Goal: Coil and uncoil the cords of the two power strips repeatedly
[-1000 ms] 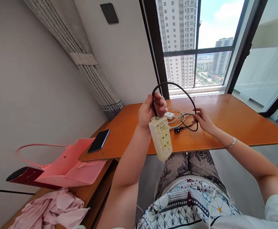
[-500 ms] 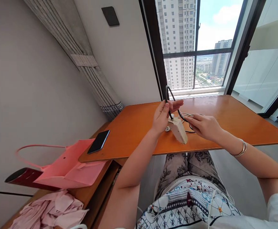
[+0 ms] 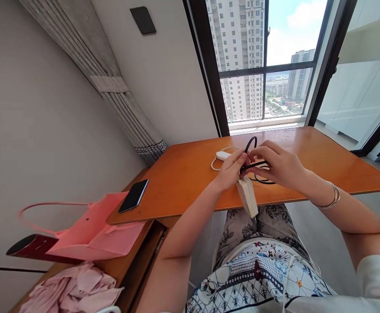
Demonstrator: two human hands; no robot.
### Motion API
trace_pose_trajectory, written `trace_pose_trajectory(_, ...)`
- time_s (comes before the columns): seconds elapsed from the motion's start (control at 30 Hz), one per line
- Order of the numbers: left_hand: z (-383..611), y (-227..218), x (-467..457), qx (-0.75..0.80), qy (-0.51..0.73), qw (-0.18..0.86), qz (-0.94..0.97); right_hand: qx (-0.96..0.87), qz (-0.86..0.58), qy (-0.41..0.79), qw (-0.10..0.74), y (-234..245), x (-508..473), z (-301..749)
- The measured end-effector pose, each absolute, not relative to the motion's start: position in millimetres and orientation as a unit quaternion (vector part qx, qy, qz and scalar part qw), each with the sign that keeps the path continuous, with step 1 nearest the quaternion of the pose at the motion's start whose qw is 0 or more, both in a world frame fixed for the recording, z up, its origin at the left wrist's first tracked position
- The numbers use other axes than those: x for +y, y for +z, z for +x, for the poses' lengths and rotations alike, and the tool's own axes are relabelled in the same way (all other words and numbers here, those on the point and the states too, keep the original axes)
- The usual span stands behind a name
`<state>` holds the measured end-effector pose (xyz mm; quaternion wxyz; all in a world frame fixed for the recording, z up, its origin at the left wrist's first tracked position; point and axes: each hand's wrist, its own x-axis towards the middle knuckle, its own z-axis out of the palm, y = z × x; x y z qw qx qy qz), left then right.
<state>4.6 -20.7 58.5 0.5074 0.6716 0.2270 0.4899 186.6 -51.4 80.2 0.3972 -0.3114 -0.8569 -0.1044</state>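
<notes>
My left hand [image 3: 233, 168] is closed on a black cable [image 3: 251, 142], with the fingers pinching it where it leaves a cream power strip [image 3: 247, 198]. The strip hangs from that hand over the front edge of the table. Close beside it, my right hand [image 3: 276, 167] curls its fingers round another stretch of the same cable, which forms a small loop above both hands. More black cable lies on the table under the right hand. Behind the left hand rests a white plug or adapter [image 3: 223, 155] with a thin white cord.
A phone [image 3: 133, 195] lies at the left end of the orange-brown table [image 3: 190, 169]. Left of it, a pink bag [image 3: 88, 230] and crumpled pink cloth [image 3: 74, 289] sit on a lower wooden cabinet. A window [image 3: 264, 69] stands behind the table.
My right hand has moved left and up to meet the left hand, bending the cable into a tighter loop. The cream power strip has dropped lower, past the table edge.
</notes>
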Motion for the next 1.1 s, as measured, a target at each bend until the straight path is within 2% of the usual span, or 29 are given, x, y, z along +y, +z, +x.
trace_pose_trajectory(0.1, 5.4, 55.5, -23.3, 0.213, 0.444, 0.557, 0.669, -0.845, -0.317, -0.07, 0.426, 87.7, -44.9, 189.2)
trace_pose_trajectory(0.23, 2.5, 52.3, -23.5, 0.178, 0.399, 0.572, 0.694, -0.85, -0.299, 0.008, 0.434, 93.2, -37.9, 194.0)
trace_pose_trajectory(0.4, -1.8, 51.6, -24.0, 0.192, 0.396, 0.601, 0.667, -0.865, -0.307, 0.127, 0.376, 99.2, -35.3, 209.1)
trace_pose_trajectory(0.53, -4.3, 56.5, -25.9, 0.183, 0.397, 0.652, 0.619, -0.864, -0.331, 0.168, 0.34, 99.0, -31.2, 218.8)
trace_pose_trajectory(0.67, -6.0, 60.7, -28.2, 0.13, 0.351, 0.708, 0.599, -0.845, -0.325, 0.159, 0.394, 90.6, -24.4, 214.1)
trace_pose_trajectory(0.77, -7.7, 59.6, -30.6, 0.108, 0.34, 0.73, 0.582, -0.827, -0.309, 0.207, 0.421, 83.3, -20.7, 206.1)
trace_pose_trajectory(0.9, -10.9, 55.6, -33.9, 0.09, 0.357, 0.749, 0.551, -0.795, -0.274, 0.332, 0.427, 75.2, -18.2, 199.6)
trace_pose_trajectory(1.1, -15.2, 60.9, -41.4, 0.11, 0.468, 0.749, 0.456, -0.675, -0.252, 0.52, 0.459, 47.6, -12.5, 196.8)
